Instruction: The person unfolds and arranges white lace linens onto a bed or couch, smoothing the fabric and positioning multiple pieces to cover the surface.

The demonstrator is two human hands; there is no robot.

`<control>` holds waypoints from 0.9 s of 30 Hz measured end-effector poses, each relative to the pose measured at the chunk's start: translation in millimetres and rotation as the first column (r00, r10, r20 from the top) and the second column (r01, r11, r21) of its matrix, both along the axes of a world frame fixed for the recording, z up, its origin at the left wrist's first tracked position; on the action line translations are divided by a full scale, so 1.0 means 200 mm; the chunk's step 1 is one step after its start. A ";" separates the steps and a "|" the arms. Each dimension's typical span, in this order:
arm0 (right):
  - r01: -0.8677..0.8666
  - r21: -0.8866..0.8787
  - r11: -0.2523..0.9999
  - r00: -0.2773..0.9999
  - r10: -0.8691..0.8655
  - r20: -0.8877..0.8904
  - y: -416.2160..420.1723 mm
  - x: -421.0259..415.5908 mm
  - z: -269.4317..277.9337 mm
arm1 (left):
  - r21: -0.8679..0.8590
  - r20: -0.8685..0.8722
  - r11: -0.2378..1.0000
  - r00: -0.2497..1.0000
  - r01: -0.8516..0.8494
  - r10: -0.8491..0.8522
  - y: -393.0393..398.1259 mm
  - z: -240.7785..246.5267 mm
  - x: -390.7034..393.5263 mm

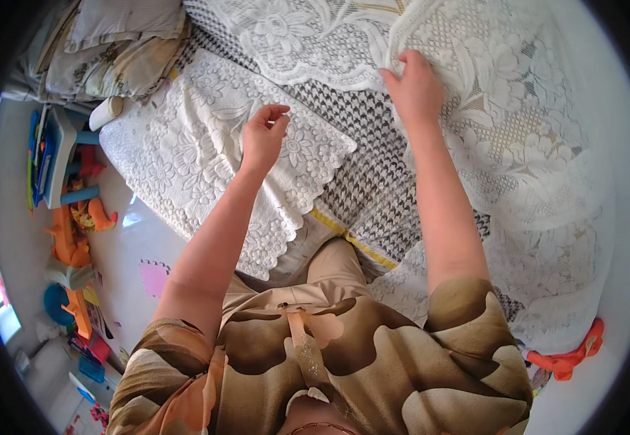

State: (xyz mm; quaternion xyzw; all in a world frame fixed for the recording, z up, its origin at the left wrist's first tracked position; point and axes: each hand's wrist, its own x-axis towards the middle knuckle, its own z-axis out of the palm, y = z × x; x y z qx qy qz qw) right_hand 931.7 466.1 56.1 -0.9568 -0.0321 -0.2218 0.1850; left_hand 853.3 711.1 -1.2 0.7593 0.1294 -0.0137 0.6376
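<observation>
My left hand (265,138) is over a white quilted bedspread piece with raised floral pattern and scalloped edge (171,163). Its fingers are curled, with a small gap at the thumb and nothing visible between them. My right hand (415,92) lies at the bordered edge of a white floral lace cloth (488,109), thumb and fingers apart. More lace (304,43) spreads beyond both hands. Between the white cloths shows a black-and-white houndstooth cloth (369,168) with a yellow edge strip (342,231). Whether my right fingertips press the lace is unclear.
Folded bedding (119,49) is piled at the upper left, near a white cylinder (105,113). A small blue-legged table (62,157) and orange toys (73,239) stand left on the floor. A pink foam mat piece (154,277) lies there; a red item (570,353) is lower right.
</observation>
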 end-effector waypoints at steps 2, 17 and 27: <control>0.039 -0.215 0.976 0.998 -0.047 -0.033 0.03 0.01 0.04 | -0.027 0.040 0.998 0.997 0.062 -0.061 -0.07 0.07 0.06; -0.275 0.492 0.826 0.958 0.280 0.065 -0.17 0.00 -0.01 | -0.069 0.125 0.870 0.870 0.488 -0.477 -0.62 0.36 0.63; -0.164 0.507 0.846 0.975 0.216 -0.044 -0.15 0.00 0.00 | 0.047 0.208 0.935 0.913 0.350 -0.352 -0.54 0.26 0.70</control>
